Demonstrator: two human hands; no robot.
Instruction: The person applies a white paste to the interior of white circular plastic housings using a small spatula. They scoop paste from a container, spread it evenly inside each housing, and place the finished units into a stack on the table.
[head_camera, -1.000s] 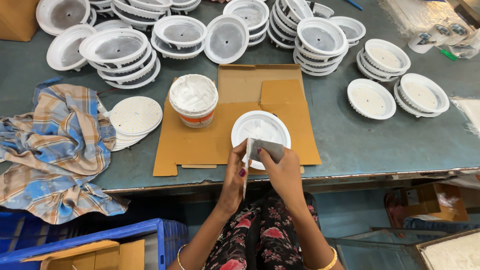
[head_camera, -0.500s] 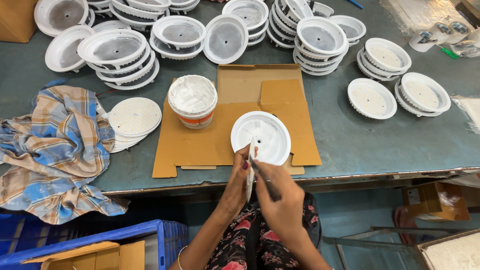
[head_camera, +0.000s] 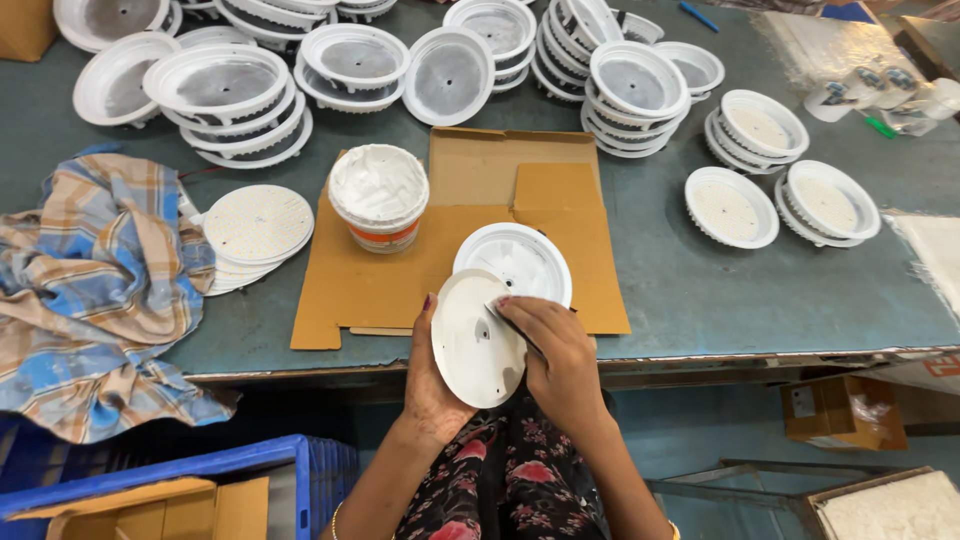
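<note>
Holding a flat white round disc (head_camera: 477, 340) from below, left hand (head_camera: 432, 385) cups its edge just off the tabletop (head_camera: 660, 280) front; right hand (head_camera: 558, 358) pinches a thin tool, mostly hidden, against the disc face. Risk: disc looks smooth, could slip or smear if pressure tilts it. Beyond: ribbed white round housing (head_camera: 515, 262) on brown cardboard (head_camera: 400, 280), tub of white paste (head_camera: 379, 196), checked cloth (head_camera: 95, 290).
</note>
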